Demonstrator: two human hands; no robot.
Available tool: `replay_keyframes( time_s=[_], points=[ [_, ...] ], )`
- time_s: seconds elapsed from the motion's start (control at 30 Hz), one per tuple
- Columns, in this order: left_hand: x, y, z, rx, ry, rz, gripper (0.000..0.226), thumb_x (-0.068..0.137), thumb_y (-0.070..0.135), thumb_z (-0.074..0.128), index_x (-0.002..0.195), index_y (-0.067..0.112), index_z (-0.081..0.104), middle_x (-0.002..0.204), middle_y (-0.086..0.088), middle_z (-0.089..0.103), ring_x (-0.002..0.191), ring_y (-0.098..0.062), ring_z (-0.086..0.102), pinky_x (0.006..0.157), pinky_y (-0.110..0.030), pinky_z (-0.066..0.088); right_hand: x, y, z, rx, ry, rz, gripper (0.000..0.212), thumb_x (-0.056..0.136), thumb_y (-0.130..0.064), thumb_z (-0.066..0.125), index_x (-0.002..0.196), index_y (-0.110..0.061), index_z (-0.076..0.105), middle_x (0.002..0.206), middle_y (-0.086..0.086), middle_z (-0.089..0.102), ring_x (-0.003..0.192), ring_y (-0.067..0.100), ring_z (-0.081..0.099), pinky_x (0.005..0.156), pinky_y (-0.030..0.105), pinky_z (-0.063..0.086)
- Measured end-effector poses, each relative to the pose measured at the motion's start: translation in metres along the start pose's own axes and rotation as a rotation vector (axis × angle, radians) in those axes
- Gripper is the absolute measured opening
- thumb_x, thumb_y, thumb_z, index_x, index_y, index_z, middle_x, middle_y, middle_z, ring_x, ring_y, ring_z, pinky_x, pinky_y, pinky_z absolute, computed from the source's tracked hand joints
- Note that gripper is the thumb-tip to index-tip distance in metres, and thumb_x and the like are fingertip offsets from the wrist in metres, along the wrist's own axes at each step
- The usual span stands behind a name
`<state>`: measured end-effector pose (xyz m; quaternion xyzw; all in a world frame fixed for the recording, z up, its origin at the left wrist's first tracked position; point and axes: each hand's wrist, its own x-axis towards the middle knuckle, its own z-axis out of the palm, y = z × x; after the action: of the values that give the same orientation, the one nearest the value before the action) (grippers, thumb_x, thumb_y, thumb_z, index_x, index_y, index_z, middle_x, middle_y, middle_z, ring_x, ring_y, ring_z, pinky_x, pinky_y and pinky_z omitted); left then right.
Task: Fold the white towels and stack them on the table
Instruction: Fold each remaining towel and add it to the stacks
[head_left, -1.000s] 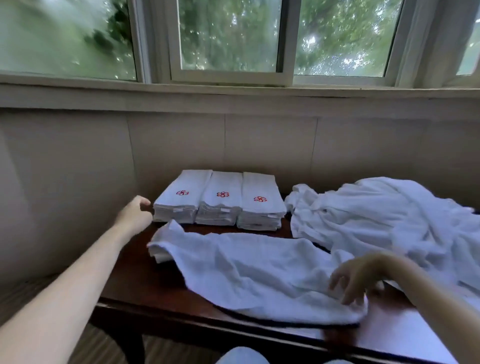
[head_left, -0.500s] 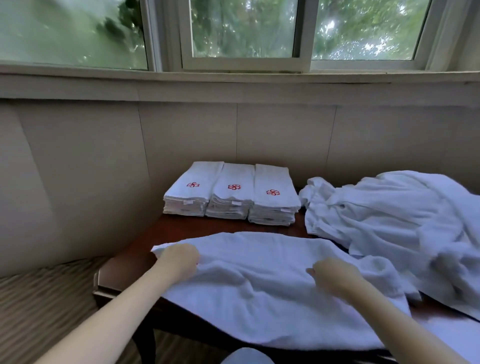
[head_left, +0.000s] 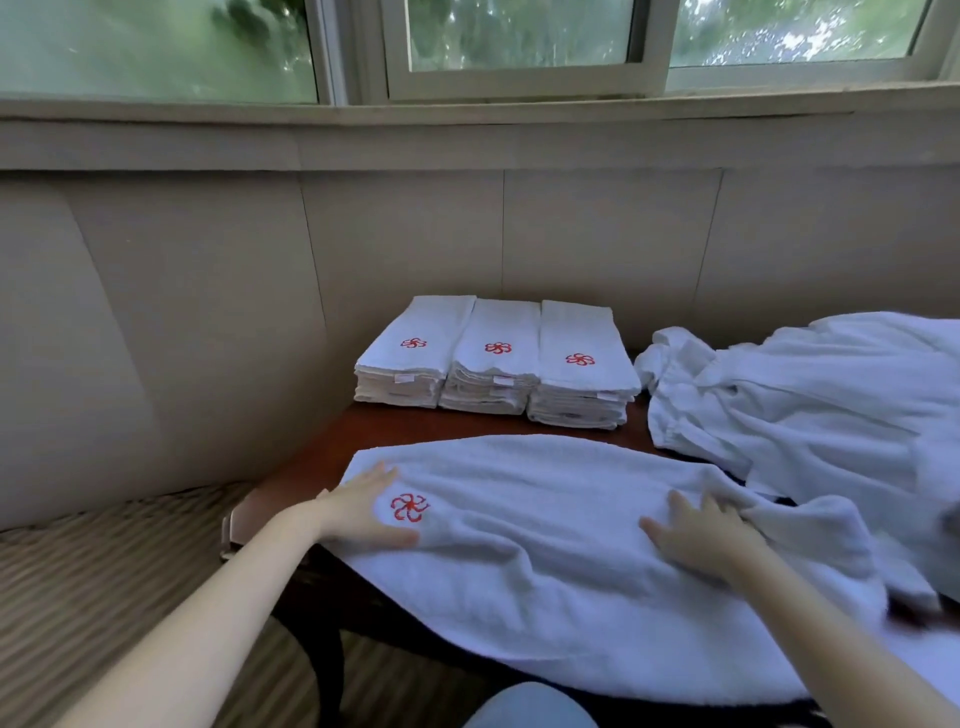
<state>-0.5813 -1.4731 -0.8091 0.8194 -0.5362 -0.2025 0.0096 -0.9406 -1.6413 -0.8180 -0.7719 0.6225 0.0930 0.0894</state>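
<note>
A white towel (head_left: 545, 525) with a red flower logo lies spread across the near part of the dark wooden table (head_left: 415, 423), its front edge hanging over the table. My left hand (head_left: 363, 506) rests flat on its left end beside the logo, fingers apart. My right hand (head_left: 698, 535) presses flat on its right part, fingers spread. Three stacks of folded white towels (head_left: 496, 358) with red logos stand side by side at the back of the table.
A heap of unfolded white towels (head_left: 821, 415) covers the right side of the table. A beige panelled wall and a window sill rise just behind the table. Striped carpet (head_left: 78, 587) lies to the left. The table's left corner is close to my left forearm.
My left hand came from the table's left edge onto the towel, and both hands have spread flat. The towel now lies flatter with its red logo showing.
</note>
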Motion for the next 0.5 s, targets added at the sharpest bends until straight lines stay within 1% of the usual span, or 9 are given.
replay_keyframes(
  time_s=[0.07, 0.13, 0.2, 0.23, 0.3, 0.33, 0.4, 0.47, 0.5],
  points=[
    [0.006, -0.002, -0.001, -0.040, 0.075, -0.026, 0.101, 0.060, 0.080, 0.055, 0.145, 0.030, 0.032, 0.157, 0.009, 0.018, 0.144, -0.018, 0.020, 0.115, -0.044, 0.021, -0.001, -0.010, -0.005, -0.047, 0.087, 0.007, 0.062, 0.093, -0.059, 0.031, 0.139, -0.017, 0.036, 0.140, 0.014, 0.043, 0.125, 0.033, 0.045, 0.096, 0.042, 0.041],
    [0.011, -0.001, -0.006, -0.060, 0.223, -0.054, 0.040, 0.085, 0.062, 0.051, 0.108, 0.031, 0.058, 0.130, 0.003, 0.046, 0.128, -0.023, 0.039, 0.101, -0.037, 0.034, 0.000, -0.020, -0.011, -0.142, 0.207, -0.059, 0.043, 0.097, -0.046, 0.036, 0.124, -0.015, 0.050, 0.124, 0.009, 0.056, 0.110, 0.028, 0.055, 0.078, 0.034, 0.046],
    [0.017, 0.004, -0.011, -0.025, 0.347, -0.083, 0.034, 0.096, 0.046, 0.042, 0.086, 0.020, 0.061, 0.103, 0.000, 0.045, 0.113, -0.025, 0.046, 0.086, -0.034, 0.039, 0.005, -0.027, -0.015, -0.204, 0.334, -0.125, 0.021, 0.096, -0.025, 0.041, 0.106, -0.014, 0.055, 0.116, 0.008, 0.057, 0.106, 0.026, 0.054, 0.077, 0.029, 0.043],
    [0.022, 0.008, -0.014, -0.032, 0.392, -0.086, 0.032, 0.097, 0.040, 0.042, 0.085, 0.017, 0.060, 0.101, -0.001, 0.044, 0.110, -0.025, 0.047, 0.084, -0.035, 0.041, 0.010, -0.028, -0.016, -0.201, 0.367, -0.140, 0.015, 0.094, -0.017, 0.042, 0.104, -0.013, 0.053, 0.117, 0.009, 0.054, 0.108, 0.027, 0.051, 0.080, 0.029, 0.041],
    [0.036, 0.019, -0.020, -0.096, 0.459, -0.064, 0.015, 0.095, 0.025, 0.047, 0.101, 0.017, 0.058, 0.113, -0.005, 0.047, 0.113, -0.025, 0.047, 0.090, -0.039, 0.044, 0.025, -0.025, -0.017, -0.154, 0.373, -0.150, 0.026, 0.090, -0.012, 0.043, 0.116, -0.013, 0.045, 0.122, 0.010, 0.049, 0.113, 0.029, 0.048, 0.089, 0.031, 0.040],
    [0.044, 0.026, -0.023, -0.135, 0.439, -0.033, 0.024, 0.093, 0.016, 0.051, 0.116, 0.017, 0.054, 0.125, -0.006, 0.045, 0.119, -0.025, 0.045, 0.094, -0.039, 0.044, 0.033, -0.023, -0.016, -0.126, 0.348, -0.159, 0.033, 0.089, -0.012, 0.043, 0.122, -0.012, 0.041, 0.125, 0.011, 0.048, 0.115, 0.030, 0.048, 0.093, 0.034, 0.040],
    [0.062, 0.042, -0.031, -0.256, 0.269, 0.018, 0.065, 0.084, -0.001, 0.053, 0.143, 0.022, 0.036, 0.144, -0.005, 0.035, 0.129, -0.025, 0.040, 0.094, -0.036, 0.045, 0.049, -0.016, -0.017, -0.131, 0.293, -0.168, 0.042, 0.089, -0.016, 0.043, 0.129, -0.012, 0.035, 0.133, 0.011, 0.046, 0.121, 0.031, 0.047, 0.098, 0.037, 0.038],
    [0.078, 0.058, -0.039, -0.377, 0.106, 0.037, 0.084, 0.077, -0.007, 0.055, 0.148, 0.025, 0.025, 0.138, -0.006, 0.044, 0.119, -0.024, 0.048, 0.082, -0.029, 0.048, 0.064, -0.003, -0.025, -0.182, 0.217, -0.123, 0.046, 0.086, -0.022, 0.046, 0.130, -0.015, 0.035, 0.134, 0.007, 0.047, 0.122, 0.029, 0.047, 0.097, 0.037, 0.038],
    [0.085, 0.064, -0.042, -0.391, 0.048, 0.050, 0.080, 0.075, -0.006, 0.058, 0.144, 0.024, 0.031, 0.122, -0.005, 0.053, 0.107, -0.020, 0.053, 0.076, -0.026, 0.047, 0.069, 0.003, -0.033, -0.205, 0.158, -0.085, 0.044, 0.084, -0.024, 0.047, 0.127, -0.018, 0.039, 0.130, 0.004, 0.050, 0.120, 0.027, 0.049, 0.095, 0.036, 0.039]
  ],
)
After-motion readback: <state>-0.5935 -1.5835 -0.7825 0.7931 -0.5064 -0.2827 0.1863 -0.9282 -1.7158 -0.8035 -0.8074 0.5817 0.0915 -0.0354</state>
